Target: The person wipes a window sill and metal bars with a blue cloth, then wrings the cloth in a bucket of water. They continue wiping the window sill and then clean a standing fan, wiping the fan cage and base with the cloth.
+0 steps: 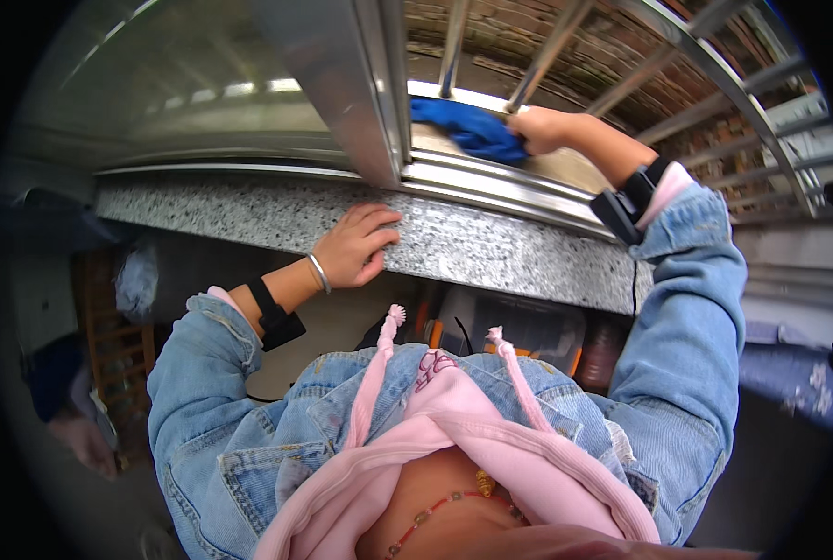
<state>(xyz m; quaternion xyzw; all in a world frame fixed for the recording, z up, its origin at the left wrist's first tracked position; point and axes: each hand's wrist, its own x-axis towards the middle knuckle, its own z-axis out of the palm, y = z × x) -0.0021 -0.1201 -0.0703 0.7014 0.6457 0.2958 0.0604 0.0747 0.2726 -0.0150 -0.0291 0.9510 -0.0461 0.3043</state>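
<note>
Reaching through the open side of a sliding window, my right hand [539, 129] grips one end of a crumpled blue cloth [469, 129]. The cloth lies on the outer ledge [567, 166], between the metal window track [486, 182] and the upright metal bars [549, 56]. My left hand [357, 241] rests on the speckled granite sill [493, 248], with its fingers somewhat apart and nothing in it. The fingertips of my right hand are partly hidden by the cloth and blurred.
A glass pane [199, 91] and its metal frame [381, 91] stand to the left of the opening. Beyond the bars rises a brick wall [500, 35]. Below the sill sits a clear plastic box [514, 318]. Another person's hand [87, 441] shows at far left, near a wooden rack [115, 322].
</note>
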